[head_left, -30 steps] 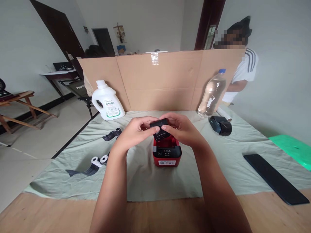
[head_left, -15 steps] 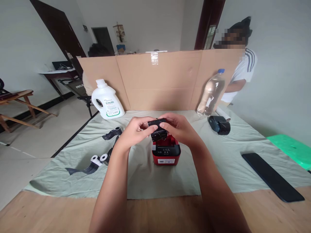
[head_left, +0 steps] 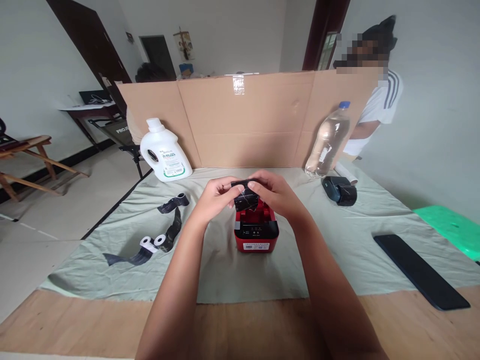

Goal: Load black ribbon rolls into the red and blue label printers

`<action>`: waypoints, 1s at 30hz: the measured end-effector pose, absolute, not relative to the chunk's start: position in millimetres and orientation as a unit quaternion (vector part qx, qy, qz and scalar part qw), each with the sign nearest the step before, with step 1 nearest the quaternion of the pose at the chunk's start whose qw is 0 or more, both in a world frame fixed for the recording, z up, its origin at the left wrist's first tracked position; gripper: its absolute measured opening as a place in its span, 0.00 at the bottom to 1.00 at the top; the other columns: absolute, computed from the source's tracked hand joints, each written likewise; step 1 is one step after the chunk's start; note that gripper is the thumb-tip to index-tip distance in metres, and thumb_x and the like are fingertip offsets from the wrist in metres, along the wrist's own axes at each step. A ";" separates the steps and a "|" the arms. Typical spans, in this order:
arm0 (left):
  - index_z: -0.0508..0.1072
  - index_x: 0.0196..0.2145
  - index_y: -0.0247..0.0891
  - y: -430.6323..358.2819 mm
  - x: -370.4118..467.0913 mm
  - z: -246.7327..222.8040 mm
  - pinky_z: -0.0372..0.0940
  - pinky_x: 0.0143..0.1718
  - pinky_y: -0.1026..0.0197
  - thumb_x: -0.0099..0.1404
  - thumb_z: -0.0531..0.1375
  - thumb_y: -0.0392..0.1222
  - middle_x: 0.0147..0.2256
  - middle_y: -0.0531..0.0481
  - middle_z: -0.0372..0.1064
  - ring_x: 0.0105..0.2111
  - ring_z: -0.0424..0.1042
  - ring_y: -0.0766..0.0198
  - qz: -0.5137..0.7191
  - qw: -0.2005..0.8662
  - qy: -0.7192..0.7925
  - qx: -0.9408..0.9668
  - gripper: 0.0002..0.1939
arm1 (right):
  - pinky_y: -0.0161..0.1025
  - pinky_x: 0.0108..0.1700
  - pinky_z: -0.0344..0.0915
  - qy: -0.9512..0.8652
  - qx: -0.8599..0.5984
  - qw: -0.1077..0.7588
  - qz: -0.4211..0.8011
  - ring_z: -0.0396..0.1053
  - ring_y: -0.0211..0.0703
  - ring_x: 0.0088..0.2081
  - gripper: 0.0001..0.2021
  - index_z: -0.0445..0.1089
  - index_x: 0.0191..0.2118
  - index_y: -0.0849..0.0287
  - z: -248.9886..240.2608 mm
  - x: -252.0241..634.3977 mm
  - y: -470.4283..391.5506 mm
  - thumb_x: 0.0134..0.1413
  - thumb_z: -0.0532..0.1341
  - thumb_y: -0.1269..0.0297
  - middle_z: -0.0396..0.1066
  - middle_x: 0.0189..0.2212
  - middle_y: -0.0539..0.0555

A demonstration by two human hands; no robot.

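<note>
- Black roll [head_left: 246,197], held in midair over the open top of a red-and-black device [head_left: 256,236], its long axis appearing to run left to right; both ends are partly hidden by fingers, and a sheet-like face drops toward the device.
- Left hand [head_left: 220,197] and right hand [head_left: 273,193] pinch it from either side, thumbs close together on the near face, fingers curled behind, each grip closed to its thickness.
- Beneath, the device rests on a pale green cloth [head_left: 255,282], bare cloth on either side and in front; whether the roll touches the red interior cannot be told.
- Well apart to the left, unrolled black strips trail from white-cored rolls [head_left: 153,243].
- To the right, a dark handheld unit [head_left: 337,191] lies near a clear bottle [head_left: 328,145]; nearer, a black slab [head_left: 422,272] crosses the cloth's front edge.
- Behind, a cardboard panel [head_left: 243,125] stands beyond the hands, a white jug [head_left: 165,152] at its left.
</note>
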State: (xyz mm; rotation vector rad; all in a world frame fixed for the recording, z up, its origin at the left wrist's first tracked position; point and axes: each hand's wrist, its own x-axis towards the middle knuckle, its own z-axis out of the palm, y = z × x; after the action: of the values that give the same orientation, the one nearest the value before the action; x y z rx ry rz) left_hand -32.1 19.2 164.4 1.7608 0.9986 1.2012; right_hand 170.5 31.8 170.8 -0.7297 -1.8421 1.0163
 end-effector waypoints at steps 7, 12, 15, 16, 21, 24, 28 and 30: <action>0.58 0.67 0.39 -20.3 -10.3 114.4 0.61 0.30 0.67 0.66 0.64 0.46 0.23 0.61 0.62 0.23 0.60 0.70 0.524 0.295 0.463 0.651 0.36 | 0.35 0.28 0.63 -0.669 -0.329 0.437 0.502 0.65 0.35 0.24 0.17 0.69 0.38 0.59 171.3 185.9 43.4 0.53 0.70 0.51 0.70 0.28 0.48; 0.65 0.60 0.39 -49.0 5.5 74.6 0.63 0.31 0.66 0.68 0.61 0.41 0.24 0.59 0.66 0.23 0.61 0.70 0.588 0.177 0.479 0.627 0.23 | 0.36 0.28 0.66 -0.693 -0.409 0.328 0.495 0.68 0.36 0.24 0.12 0.69 0.36 0.59 166.1 205.2 50.7 0.51 0.69 0.59 0.70 0.29 0.48; 0.66 0.58 0.39 -55.3 12.2 64.0 0.64 0.28 0.67 0.68 0.61 0.40 0.27 0.57 0.72 0.22 0.62 0.71 0.564 0.171 0.461 0.663 0.22 | 0.36 0.33 0.65 -0.760 -0.428 0.262 0.413 0.70 0.40 0.31 0.06 0.71 0.35 0.59 158.4 208.7 54.6 0.53 0.66 0.64 0.71 0.30 0.49; 0.66 0.58 0.39 -56.4 13.7 62.1 0.64 0.28 0.67 0.67 0.61 0.39 0.28 0.56 0.74 0.22 0.63 0.71 0.552 0.161 0.452 0.682 0.22 | 0.35 0.34 0.64 -0.779 -0.432 0.234 0.389 0.70 0.40 0.33 0.05 0.71 0.35 0.59 155.3 207.7 55.2 0.53 0.65 0.65 0.72 0.30 0.49; 0.69 0.56 0.39 -59.2 14.5 61.1 0.68 0.30 0.62 0.63 0.61 0.34 0.31 0.50 0.77 0.26 0.70 0.65 0.547 0.021 0.386 0.743 0.23 | 0.35 0.33 0.60 -0.790 -0.510 0.136 0.312 0.70 0.40 0.31 0.03 0.69 0.37 0.59 143.2 189.3 52.2 0.56 0.62 0.70 0.74 0.33 0.51; 0.72 0.54 0.37 -58.8 11.0 64.4 0.69 0.32 0.58 0.61 0.58 0.30 0.34 0.45 0.77 0.30 0.73 0.60 0.539 -0.025 0.358 0.762 0.22 | 0.36 0.36 0.59 -0.814 -0.535 0.089 0.209 0.71 0.44 0.38 0.03 0.70 0.37 0.60 141.2 176.1 48.5 0.57 0.61 0.73 0.76 0.37 0.56; 0.74 0.50 0.38 -55.1 6.7 64.9 0.70 0.36 0.56 0.59 0.54 0.28 0.38 0.43 0.76 0.36 0.74 0.58 0.493 -0.024 0.351 0.796 0.22 | 0.37 0.38 0.58 -0.828 -0.539 0.032 0.151 0.72 0.48 0.42 0.06 0.73 0.40 0.62 139.5 165.1 44.8 0.60 0.58 0.74 0.76 0.42 0.61; 0.75 0.47 0.38 -53.1 6.2 63.0 0.69 0.34 0.57 0.60 0.55 0.29 0.35 0.45 0.75 0.34 0.72 0.59 0.478 -0.031 0.365 0.799 0.19 | 0.38 0.39 0.58 -0.837 -0.529 0.020 0.138 0.72 0.49 0.44 0.08 0.74 0.40 0.62 138.4 162.0 43.3 0.61 0.57 0.73 0.77 0.43 0.62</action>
State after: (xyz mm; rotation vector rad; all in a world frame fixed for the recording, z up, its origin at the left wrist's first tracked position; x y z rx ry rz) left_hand 6.2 -53.1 63.0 2.5605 1.1688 1.5314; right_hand 162.0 43.3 138.4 -1.6421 -2.5966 0.4287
